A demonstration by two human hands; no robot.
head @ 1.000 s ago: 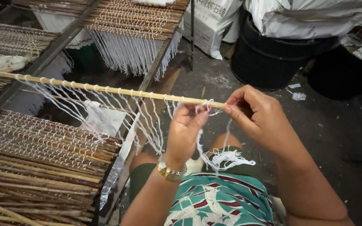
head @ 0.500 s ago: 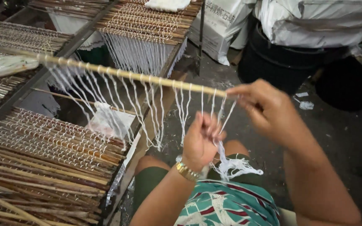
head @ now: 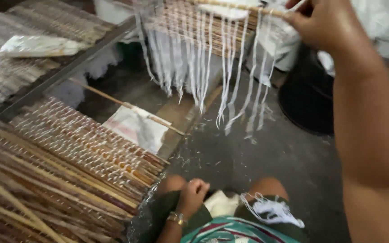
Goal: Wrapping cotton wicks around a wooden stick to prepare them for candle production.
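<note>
- Bamboo stick (head: pixel 235 6) strung with white strings (head: pixel 230 76) sits high at the top of the view, held at one end by the right hand (head: pixel 325 24); the strings hang down from it in loose strands over the grey floor (head: pixel 257 166).
- It looks light and stiff, a thin rod likely to flex or snap if bent; the strings are soft and limp and would tangle easily. The bare end, clear of the knots, seems the sensible place to grip.
- Right-hand fingers (head: pixel 300 20) are curled tight around the stick's end, pinching it; the picture is blurred, so the exact finger placement cannot be told.
- Left hand (head: pixel 192 193) is low at the lap, fingers folded into a loose fist, touching a pale bundle (head: pixel 221 204) there; whether it grips anything cannot be told.
- A clump of white thread (head: pixel 273 210) lies on the lap beside it.
- Mats of tied sticks (head: pixel 68 166) lie to the left.
</note>
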